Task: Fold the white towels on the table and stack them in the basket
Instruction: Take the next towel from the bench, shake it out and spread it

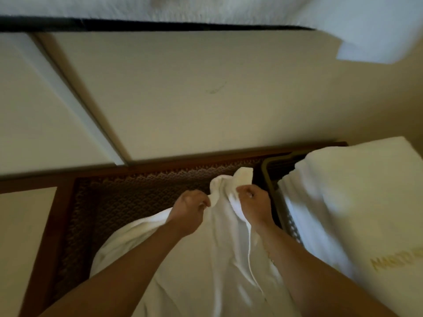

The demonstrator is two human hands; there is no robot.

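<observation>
A white towel (pixel 206 259) hangs bunched between my arms over the dark patterned table (pixel 128 197). My left hand (pixel 188 210) grips its top edge with curled fingers. My right hand (pixel 253 202) grips the same edge a short way to the right, and a corner of the towel sticks up between the two fists. To the right stands a dark basket (pixel 271 179) holding a stack of folded white towels (pixel 348 202); gold lettering shows on the top one.
A wooden rim (pixel 52 236) frames the table on the left. Beyond the table is a pale wall or panel (pixel 183 99) with a slanted seam. More white cloth (pixel 377 30) blurs across the top right.
</observation>
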